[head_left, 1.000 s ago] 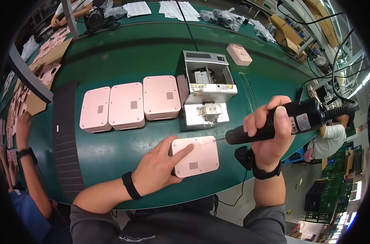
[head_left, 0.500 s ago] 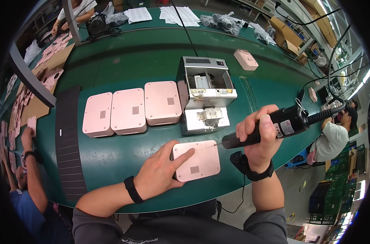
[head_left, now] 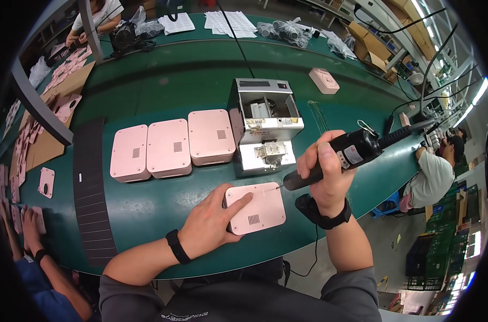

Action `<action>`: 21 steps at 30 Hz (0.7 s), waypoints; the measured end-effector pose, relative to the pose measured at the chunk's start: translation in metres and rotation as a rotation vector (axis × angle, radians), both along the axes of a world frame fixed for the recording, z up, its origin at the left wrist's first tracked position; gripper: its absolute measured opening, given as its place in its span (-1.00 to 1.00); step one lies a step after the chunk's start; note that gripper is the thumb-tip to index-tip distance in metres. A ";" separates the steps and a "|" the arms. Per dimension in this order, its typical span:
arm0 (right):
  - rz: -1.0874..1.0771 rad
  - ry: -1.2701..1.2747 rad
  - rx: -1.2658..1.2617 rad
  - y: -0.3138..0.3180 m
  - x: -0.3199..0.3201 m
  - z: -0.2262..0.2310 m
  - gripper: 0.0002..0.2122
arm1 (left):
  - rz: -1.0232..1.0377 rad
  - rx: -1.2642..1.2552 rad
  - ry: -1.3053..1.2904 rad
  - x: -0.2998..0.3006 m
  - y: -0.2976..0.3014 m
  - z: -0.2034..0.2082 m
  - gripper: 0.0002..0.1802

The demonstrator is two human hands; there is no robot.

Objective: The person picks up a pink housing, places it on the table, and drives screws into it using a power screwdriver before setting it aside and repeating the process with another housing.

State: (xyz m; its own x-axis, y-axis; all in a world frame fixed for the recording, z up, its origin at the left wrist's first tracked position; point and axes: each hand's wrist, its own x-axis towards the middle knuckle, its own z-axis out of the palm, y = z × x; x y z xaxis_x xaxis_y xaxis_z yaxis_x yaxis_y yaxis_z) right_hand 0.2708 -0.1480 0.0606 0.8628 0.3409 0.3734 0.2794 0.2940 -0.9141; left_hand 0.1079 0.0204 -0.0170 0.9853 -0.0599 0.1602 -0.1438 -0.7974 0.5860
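Observation:
A pink rounded box (head_left: 259, 206) with a small slotted grille lies on the green table in front of me. My left hand (head_left: 211, 214) grips its left end, one finger lying across the top. In my right hand (head_left: 327, 174) is a black electric screwdriver (head_left: 356, 149), tilted, fingers wrapped round its body. Its thin bit meets the box near the far right corner; whether it sits in a screw hole is too small to tell. Just beyond the box stands a metal screw feeder (head_left: 265, 129) with an open top tray.
Three similar pink boxes (head_left: 169, 147) stand in a row left of the feeder. Another pink part (head_left: 324, 80) lies far right. A dark strip mat (head_left: 91, 188) crosses the table's left side. Co-workers' hands (head_left: 32, 228) handle pink parts at left; a seated person (head_left: 434, 172) is at right.
The screwdriver and my right hand have shifted slightly left, bit still at the box's corner. At far left, a co-worker's hand has moved nearer, and a pink plate now lies on the table there.

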 end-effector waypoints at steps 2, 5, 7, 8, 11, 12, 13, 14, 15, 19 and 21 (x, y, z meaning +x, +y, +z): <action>0.035 -0.013 0.018 -0.003 0.003 -0.004 -0.82 | 0.002 0.001 -0.006 0.000 0.001 0.001 -0.05; 0.104 -0.027 0.050 -0.007 0.004 -0.005 -0.82 | -0.016 -0.001 -0.005 0.001 0.002 0.003 -0.03; 0.092 -0.047 -0.013 -0.005 0.004 -0.002 -0.82 | -0.010 -0.009 -0.013 0.002 0.002 0.000 -0.03; 0.085 -0.057 -0.042 -0.003 0.004 0.000 -0.82 | -0.007 -0.015 -0.022 0.002 0.002 -0.001 -0.03; 0.084 -0.080 -0.004 0.000 0.006 0.016 -0.82 | -0.006 -0.024 -0.026 0.002 0.006 0.000 -0.02; 0.081 -0.093 0.007 -0.001 0.005 0.023 -0.82 | -0.009 -0.036 -0.023 0.002 0.005 0.000 -0.03; 0.081 -0.091 0.002 0.000 0.005 0.030 -0.82 | -0.011 -0.048 -0.021 0.002 0.004 0.001 -0.03; 0.085 -0.105 0.030 0.004 0.005 0.037 -0.82 | -0.009 -0.052 -0.016 0.002 0.004 0.000 -0.03; 0.090 -0.120 0.058 0.008 0.007 0.042 -0.82 | -0.006 -0.052 -0.016 0.003 0.005 0.000 -0.03; 0.087 -0.112 0.054 0.022 0.019 0.041 -0.82 | 0.008 -0.062 -0.002 0.004 0.010 0.000 -0.03; 0.086 -0.099 0.037 0.027 0.024 0.038 -0.82 | 0.021 -0.064 0.019 0.005 0.012 0.001 -0.04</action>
State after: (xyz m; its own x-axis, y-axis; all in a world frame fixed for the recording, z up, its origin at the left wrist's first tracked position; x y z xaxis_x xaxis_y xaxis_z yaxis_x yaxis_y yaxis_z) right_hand 0.2945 -0.1214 0.0989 0.7893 0.3961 0.4691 0.3400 0.3541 -0.8712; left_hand 0.1128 0.0323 -0.0160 0.9890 -0.0299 0.1446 -0.1163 -0.7612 0.6380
